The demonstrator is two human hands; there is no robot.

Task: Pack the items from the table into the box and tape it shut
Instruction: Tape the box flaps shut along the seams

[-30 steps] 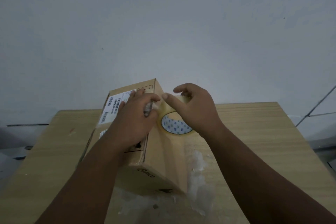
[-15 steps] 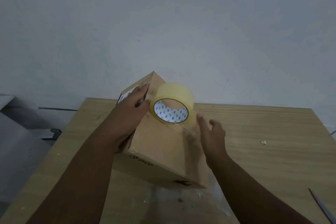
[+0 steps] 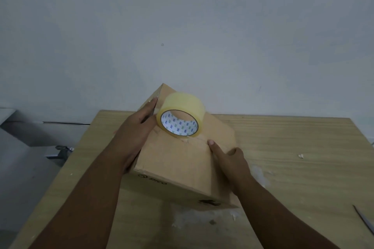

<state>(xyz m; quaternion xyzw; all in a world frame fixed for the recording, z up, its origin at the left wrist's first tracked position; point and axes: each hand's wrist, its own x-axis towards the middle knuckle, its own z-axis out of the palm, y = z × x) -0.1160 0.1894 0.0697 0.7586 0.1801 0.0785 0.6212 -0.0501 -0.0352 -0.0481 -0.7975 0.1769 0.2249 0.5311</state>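
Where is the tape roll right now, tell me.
In the head view the tape roll sits on top of the closed cardboard box, near its far end at the middle of the frame, between the left hand and the right hand.

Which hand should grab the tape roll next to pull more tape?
Probably the left hand: it rests on the cardboard box right beside the tape roll, fingertips almost touching it. The right hand lies flat lower down, pressing the box top, so it can keep holding the box steady.
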